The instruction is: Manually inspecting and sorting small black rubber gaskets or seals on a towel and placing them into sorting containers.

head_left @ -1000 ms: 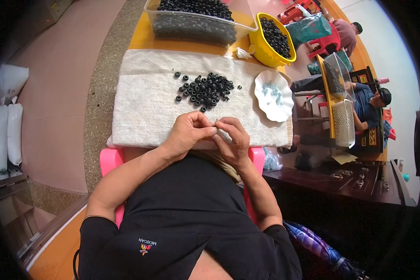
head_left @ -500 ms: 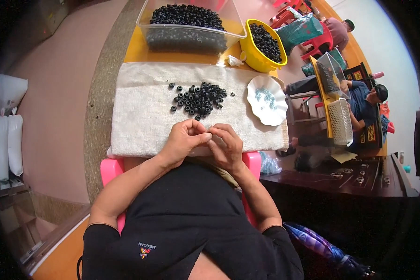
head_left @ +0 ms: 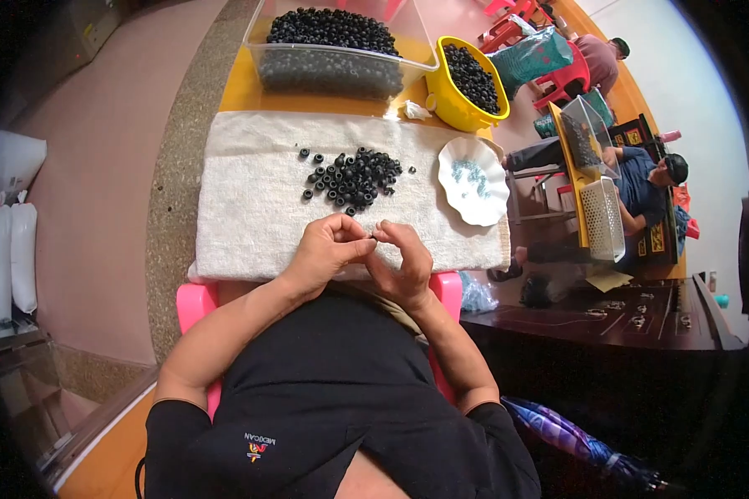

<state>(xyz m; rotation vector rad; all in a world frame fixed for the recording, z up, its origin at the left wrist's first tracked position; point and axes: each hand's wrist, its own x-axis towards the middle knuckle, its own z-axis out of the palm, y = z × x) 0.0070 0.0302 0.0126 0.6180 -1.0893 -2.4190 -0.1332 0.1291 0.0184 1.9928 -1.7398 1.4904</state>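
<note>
The hands have hardly shifted since a moment ago; they stay pressed together at the near edge of the white towel (head_left: 250, 208), only the view has tipped a little. The left hand (head_left: 324, 249) is curled, fingertips pinched toward the right hand (head_left: 404, 258), which is pinched too, a tiny dark piece between them; I cannot tell just what it is. Beyond the hands, mid-towel, lies the heap of black rings (head_left: 354, 176), still sizeable. Right of the towel sits a white scalloped dish (head_left: 474, 200) with a few pale bits. Past the towel's far edge, a clear tub (head_left: 341, 71) and a yellow bowl (head_left: 449, 96) are both full, so I judge most of the work is left.
</note>
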